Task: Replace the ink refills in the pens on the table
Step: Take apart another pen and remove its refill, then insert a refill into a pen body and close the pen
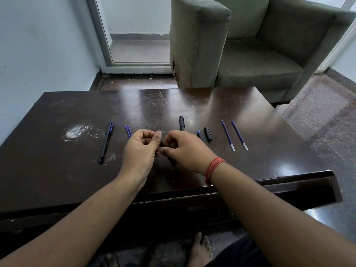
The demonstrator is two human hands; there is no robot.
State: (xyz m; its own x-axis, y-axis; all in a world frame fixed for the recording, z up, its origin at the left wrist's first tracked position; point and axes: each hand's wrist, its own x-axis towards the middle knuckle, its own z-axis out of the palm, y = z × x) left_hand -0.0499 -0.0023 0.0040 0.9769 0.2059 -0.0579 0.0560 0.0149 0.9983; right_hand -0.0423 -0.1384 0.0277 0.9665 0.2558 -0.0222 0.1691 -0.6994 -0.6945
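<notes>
My left hand [141, 149] and my right hand [185, 149] meet above the middle of the dark table [57, 151], both closed on a black pen barrel [169, 158] that slants down to the right between them. A whole black-and-blue pen [106, 142] lies at the left. Two blue refills [128, 131] lie side by side just behind my left hand, partly hidden by it. A black pen [181, 123] lies behind my right hand. A small blue-tipped piece [199, 134] and a black cap [208, 134] lie to the right. Two more blue refills [228, 135] [239, 135] lie further right.
A grey armchair [250, 45] stands beyond the table's far edge. A glass door [134, 31] is behind at the left. A whitish stain [77, 132] marks the table's left side. My bare foot [200, 251] rests on the floor below the near edge.
</notes>
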